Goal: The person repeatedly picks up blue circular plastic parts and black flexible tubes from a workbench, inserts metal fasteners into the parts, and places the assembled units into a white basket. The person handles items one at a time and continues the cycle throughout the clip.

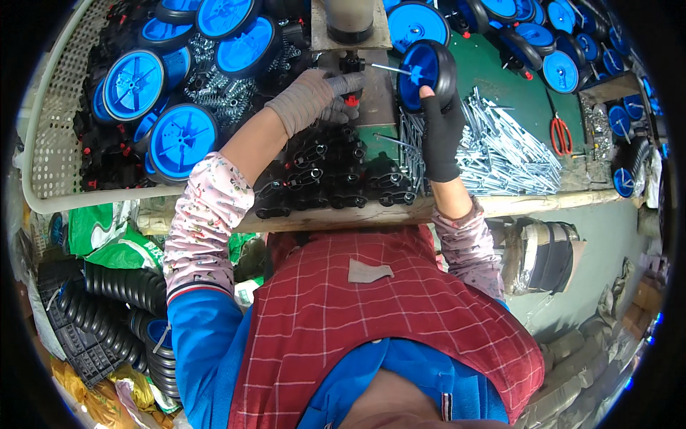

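Observation:
My right hand (443, 132), in a dark glove with the thumb tip bare, grips a blue wheel with a black tyre (444, 71). A thin metal axle pin (389, 68) runs from the wheel's hub leftward to a small dark fitting (351, 63) below the press column. My left hand (318, 99), in a grey-brown glove, is closed around a black plastic bracket with a red tab (351, 101); the fingers cover much of it. Below the hands, several black brackets (312, 175) stand in rows along the bench's near edge.
Loose metal pins (507, 154) are heaped right of my right hand, with red-handled scissors (560, 136) farther right. A white crate (53, 154) at left holds blue wheels (182, 139), springs (221, 96) and black parts. The press column (349, 18) rises at the back. More wheels (560, 71) lie far right.

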Tool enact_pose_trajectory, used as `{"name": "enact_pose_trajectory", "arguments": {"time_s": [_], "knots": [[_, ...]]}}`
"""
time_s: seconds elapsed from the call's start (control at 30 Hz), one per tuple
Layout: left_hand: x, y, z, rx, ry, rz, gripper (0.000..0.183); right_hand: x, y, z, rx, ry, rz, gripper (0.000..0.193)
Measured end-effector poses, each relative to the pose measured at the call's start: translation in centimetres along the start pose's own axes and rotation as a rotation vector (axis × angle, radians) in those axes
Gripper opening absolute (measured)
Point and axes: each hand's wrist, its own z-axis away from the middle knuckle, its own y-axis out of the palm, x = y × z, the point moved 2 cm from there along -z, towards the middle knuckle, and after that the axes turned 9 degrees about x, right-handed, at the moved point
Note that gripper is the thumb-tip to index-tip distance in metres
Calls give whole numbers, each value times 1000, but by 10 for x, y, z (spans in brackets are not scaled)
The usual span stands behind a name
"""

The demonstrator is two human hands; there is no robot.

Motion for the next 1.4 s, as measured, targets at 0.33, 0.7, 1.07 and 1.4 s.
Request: {"name": "enact_pose_trajectory", "arguments": {"time_s": [0.33,0.7,1.07,1.4], "knots": [[9,-4,-10,-15,-1,-15,55,16,32,5,91,-21,176,51],[11,-4,-15,2,5,45,56,24,41,19,39,9,94,40],[11,-2,-18,-12,-8,14,56,17,35,11,91,-71,107,37],[13,-2,-19,-15,13,69,54,22,38,4,152,1,127,40]]}}
